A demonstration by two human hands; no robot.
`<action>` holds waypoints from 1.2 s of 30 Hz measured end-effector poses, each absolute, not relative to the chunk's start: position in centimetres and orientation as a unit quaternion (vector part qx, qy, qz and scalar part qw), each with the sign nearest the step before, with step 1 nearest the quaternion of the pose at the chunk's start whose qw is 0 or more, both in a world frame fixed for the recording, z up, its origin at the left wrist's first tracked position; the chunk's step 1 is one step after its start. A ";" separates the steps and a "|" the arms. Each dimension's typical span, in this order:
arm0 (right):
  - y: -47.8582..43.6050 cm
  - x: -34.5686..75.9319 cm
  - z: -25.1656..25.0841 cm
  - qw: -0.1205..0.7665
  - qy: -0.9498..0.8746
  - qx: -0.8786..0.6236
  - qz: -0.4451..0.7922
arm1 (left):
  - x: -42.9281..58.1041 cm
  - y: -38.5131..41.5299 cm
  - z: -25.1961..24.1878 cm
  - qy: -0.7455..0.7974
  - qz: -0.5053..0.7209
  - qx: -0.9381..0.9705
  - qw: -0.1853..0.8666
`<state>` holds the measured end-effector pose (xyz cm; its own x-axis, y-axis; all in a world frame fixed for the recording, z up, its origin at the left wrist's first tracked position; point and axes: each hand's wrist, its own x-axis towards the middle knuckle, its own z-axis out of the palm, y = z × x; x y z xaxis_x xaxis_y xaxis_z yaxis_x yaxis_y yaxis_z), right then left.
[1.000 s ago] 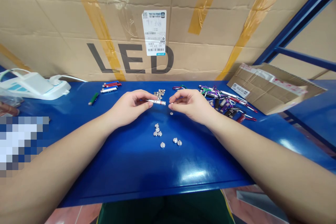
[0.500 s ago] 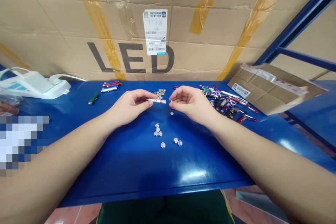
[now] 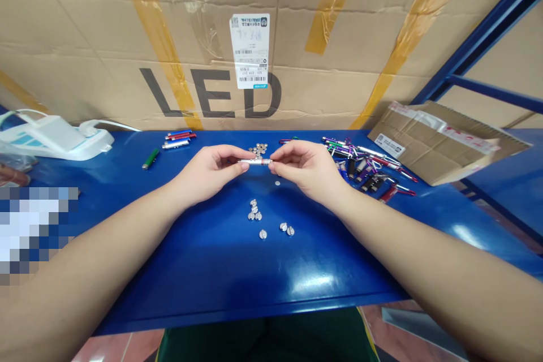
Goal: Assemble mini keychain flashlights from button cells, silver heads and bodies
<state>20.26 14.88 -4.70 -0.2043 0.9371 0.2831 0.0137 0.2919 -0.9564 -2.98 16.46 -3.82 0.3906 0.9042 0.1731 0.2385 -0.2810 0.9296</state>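
My left hand (image 3: 216,172) pinches a slim silver penlight (image 3: 254,162) between thumb and fingers, lying level and pointing right. At its right end, my right hand (image 3: 303,167) is closed in a pinch, fingertips against the tube's end. What sits between those fingertips is mostly hidden now; it looks like a small silvery button cell. A loose button cell (image 3: 277,183) lies just below my right hand. Behind the penlight is a group of button cells (image 3: 261,149). Nearer to me are several slotted metal end caps (image 3: 255,210), with more end caps (image 3: 287,229) to the right.
Coloured penlights with clips (image 3: 369,164) are heaped at the right, beside an open cardboard box (image 3: 432,141). At the left lie a green tube (image 3: 151,159), several penlights (image 3: 177,140) and a white power strip (image 3: 80,144). A large carton (image 3: 339,85) stands behind the blue table (image 3: 203,271).
My right hand has moved slightly left, bringing its fingertips from a small gap away up to the penlight's end. My left hand has hardly moved, and the penlight is tilted a little more level.
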 end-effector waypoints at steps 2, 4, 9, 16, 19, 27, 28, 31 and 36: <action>14.9 20.3 -4.7 0.509 -0.623 -0.378 0.458 | -2.9 16.4 -3.8 0.409 0.383 0.693 0.454; 15.0 20.4 -4.8 0.511 -0.622 -0.374 0.460 | -2.8 16.4 -3.8 0.413 0.389 0.680 0.465; 15.1 20.4 -4.8 0.509 -0.620 -0.365 0.473 | -2.7 16.4 -4.0 0.418 0.402 0.655 0.485; 15.1 20.4 -4.9 0.509 -0.611 -0.371 0.479 | -2.8 16.5 -4.0 0.421 0.400 0.651 0.488; 15.1 20.4 -4.9 0.509 -0.614 -0.370 0.476 | -2.8 16.4 -3.9 0.421 0.395 0.657 0.484; 15.0 20.4 -4.7 0.507 -0.616 -0.364 0.479 | -2.8 16.4 -4.0 0.422 0.398 0.650 0.492; 15.0 20.4 -4.7 0.506 -0.616 -0.364 0.481 | -2.8 16.4 -4.0 0.421 0.399 0.649 0.493; 15.0 20.4 -4.7 0.505 -0.615 -0.366 0.483 | -2.8 16.4 -4.0 0.417 0.396 0.651 0.495; 14.8 20.3 -4.5 0.521 -0.612 -0.362 0.472 | -2.8 16.5 -4.1 0.396 0.371 0.696 0.470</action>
<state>20.27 14.79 -4.54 -0.1942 0.9355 0.2951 -0.0493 0.2912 -0.9554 -2.81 16.48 -4.08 0.4112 0.9000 0.1446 0.2018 -0.2446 0.9484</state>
